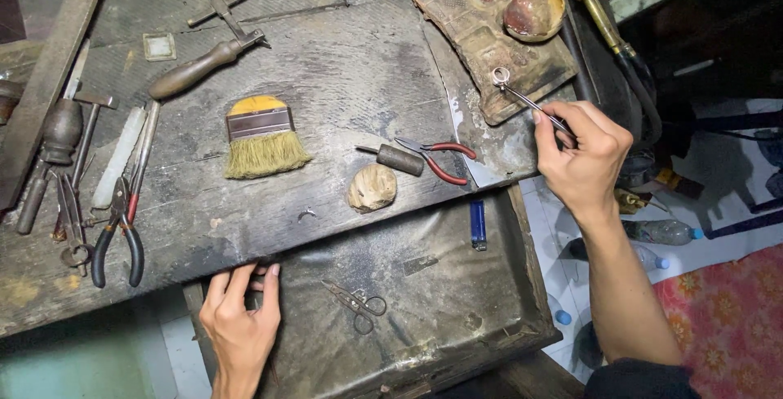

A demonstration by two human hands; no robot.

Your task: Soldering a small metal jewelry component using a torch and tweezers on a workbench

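Nearest, the left hand (241, 317) lies flat, fingers together and holding nothing, on the front corner of the open metal drawer (457, 317), which holds small scissors (356, 305) and a blue lighter (478, 224). Farther off, the right hand (581, 154) pinches tweezers (526, 99) whose tips clamp a small metal ring (500, 75), held up-left of the fingers above the charred soldering block (497, 40), beside a reddish bowl (533, 12).

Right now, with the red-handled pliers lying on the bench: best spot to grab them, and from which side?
Probably the red handles, from the drawer side. They splay out to the right with a gap between them, and the jaws point left, close to the dark cylinder. The right hand is nearest but holds tweezers; the left hand rests on the drawer edge.
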